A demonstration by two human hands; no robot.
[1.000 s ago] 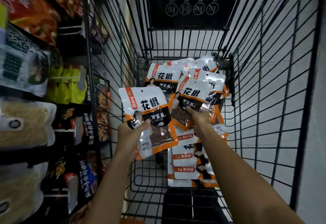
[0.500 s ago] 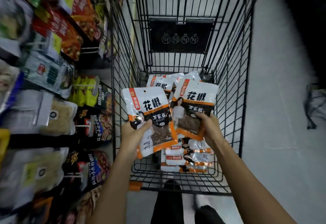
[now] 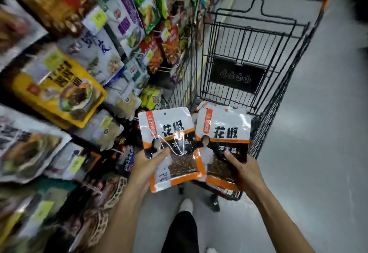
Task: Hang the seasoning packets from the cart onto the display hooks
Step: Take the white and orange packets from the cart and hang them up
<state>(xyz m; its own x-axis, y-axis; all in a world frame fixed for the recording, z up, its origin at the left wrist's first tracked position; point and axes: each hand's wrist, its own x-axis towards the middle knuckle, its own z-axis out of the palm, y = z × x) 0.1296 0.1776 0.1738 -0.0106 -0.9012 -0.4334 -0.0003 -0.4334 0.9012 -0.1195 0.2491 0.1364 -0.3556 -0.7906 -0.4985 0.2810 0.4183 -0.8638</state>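
Note:
I hold two white-and-orange seasoning packets side by side in front of the black wire cart (image 3: 282,57). My left hand (image 3: 148,166) grips the left packet (image 3: 169,133) at its lower left, thumb across the front. My right hand (image 3: 244,170) grips the right packet (image 3: 225,131) at its lower right edge. Both packets are upright, above the cart's near end. More packets (image 3: 203,105) peek out inside the cart behind them. The display with hanging packets (image 3: 111,53) fills the left side; its hooks are blurred.
Rows of other hanging food bags, including a yellow one (image 3: 59,91), crowd the left. Grey floor (image 3: 308,153) lies to the right of the cart. My leg and shoe (image 3: 185,207) show below the packets.
My view has tilted up and left, so the display now fills the left side. Both hands have lifted their packets up out of the cart, side by side.

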